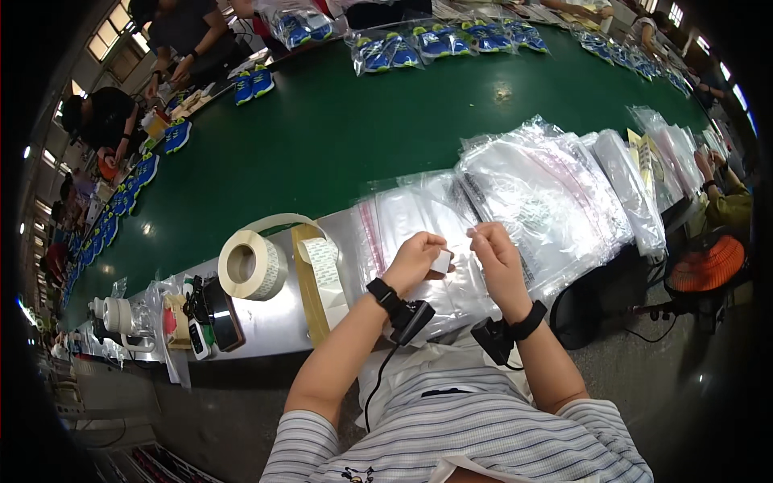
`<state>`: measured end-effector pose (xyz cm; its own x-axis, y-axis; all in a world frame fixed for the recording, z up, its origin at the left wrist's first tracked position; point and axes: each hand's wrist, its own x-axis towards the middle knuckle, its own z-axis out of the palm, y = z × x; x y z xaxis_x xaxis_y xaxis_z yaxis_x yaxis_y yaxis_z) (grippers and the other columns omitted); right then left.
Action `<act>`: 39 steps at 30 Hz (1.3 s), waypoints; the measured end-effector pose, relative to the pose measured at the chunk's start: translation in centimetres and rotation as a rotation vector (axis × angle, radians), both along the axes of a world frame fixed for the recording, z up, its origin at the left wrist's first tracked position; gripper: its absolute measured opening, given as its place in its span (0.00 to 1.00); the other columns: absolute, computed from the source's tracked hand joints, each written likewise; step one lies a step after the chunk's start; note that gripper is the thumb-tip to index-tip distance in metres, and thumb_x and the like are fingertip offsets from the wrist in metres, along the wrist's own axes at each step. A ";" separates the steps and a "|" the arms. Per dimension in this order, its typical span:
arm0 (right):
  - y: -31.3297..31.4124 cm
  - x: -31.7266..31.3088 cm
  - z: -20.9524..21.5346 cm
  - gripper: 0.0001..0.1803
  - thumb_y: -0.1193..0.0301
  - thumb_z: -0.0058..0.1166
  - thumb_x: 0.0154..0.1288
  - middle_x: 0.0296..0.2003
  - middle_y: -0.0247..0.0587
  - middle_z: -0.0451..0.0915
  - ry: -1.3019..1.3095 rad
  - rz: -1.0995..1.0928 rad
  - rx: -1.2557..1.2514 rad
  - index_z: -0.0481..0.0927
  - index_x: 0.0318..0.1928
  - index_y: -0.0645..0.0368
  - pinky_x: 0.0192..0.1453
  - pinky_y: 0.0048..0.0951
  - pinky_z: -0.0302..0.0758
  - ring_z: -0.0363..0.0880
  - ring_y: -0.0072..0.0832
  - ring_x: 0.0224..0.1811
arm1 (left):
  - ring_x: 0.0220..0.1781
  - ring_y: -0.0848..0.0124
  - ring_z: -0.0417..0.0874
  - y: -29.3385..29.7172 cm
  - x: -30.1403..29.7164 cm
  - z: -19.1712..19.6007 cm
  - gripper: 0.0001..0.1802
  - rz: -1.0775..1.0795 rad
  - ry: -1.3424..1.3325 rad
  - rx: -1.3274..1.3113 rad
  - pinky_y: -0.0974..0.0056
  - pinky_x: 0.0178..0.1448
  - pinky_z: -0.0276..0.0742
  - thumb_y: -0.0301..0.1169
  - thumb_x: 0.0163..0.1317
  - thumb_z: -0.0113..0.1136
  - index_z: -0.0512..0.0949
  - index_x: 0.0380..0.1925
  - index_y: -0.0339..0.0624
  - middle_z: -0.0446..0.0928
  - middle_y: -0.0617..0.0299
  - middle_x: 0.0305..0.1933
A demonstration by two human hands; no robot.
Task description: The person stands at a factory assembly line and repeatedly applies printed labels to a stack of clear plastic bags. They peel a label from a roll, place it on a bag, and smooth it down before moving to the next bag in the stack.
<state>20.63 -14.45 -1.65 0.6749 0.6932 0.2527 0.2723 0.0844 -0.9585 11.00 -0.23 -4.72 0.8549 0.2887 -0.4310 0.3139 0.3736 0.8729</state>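
Observation:
My left hand [415, 259] is closed, with a small white label [440, 261] held at its fingertips. Close by on the right, my right hand [498, 256] is pinched; whatever lies between its fingertips is too small to make out. Both hands are over a pile of clear plastic bags [407, 213] with a pink strip at the left edge. A larger stack of clear bags [539, 185] lies beyond my right hand. Left of my left forearm, a strip of white labels [326, 274] runs over a tan cardboard piece [306, 241].
A label roll [272, 272] stands on the metal worktop [270, 322], near a phone [223, 314]. Behind is a green conveyor belt [338, 137] with bagged blue shoes [439, 40] along its far side. An orange fan [707, 264] is at right. Other people work around the belt.

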 end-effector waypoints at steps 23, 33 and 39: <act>-12.9 14.0 -0.1 0.11 0.68 0.55 0.57 0.26 0.47 0.76 -0.525 -0.900 -0.622 0.74 0.28 0.64 0.36 0.40 0.73 0.75 0.44 0.27 | 0.55 0.50 0.77 -1.5 -8.7 0.1 0.33 0.361 -0.204 -0.313 0.52 0.54 0.78 0.34 0.72 0.36 0.36 0.72 0.50 0.70 0.41 0.57; -3.9 10.1 1.2 0.36 0.46 0.48 0.63 0.68 0.44 0.58 -1.104 -0.265 -0.922 0.61 0.68 0.44 0.68 0.66 0.44 0.48 0.45 0.73 | 0.53 0.63 0.77 -2.7 -9.5 3.1 0.31 0.341 -0.157 0.102 0.64 0.55 0.73 0.34 0.69 0.49 0.51 0.67 0.36 0.70 0.48 0.58; -5.8 11.5 -1.8 0.37 0.44 0.44 0.65 0.69 0.55 0.53 -0.650 -0.398 -1.170 0.61 0.67 0.53 0.64 0.73 0.46 0.47 0.52 0.72 | 0.55 0.65 0.71 -0.2 -16.3 3.5 0.28 0.779 0.174 1.132 0.58 0.61 0.66 0.25 0.61 0.54 0.60 0.61 0.34 0.69 0.52 0.55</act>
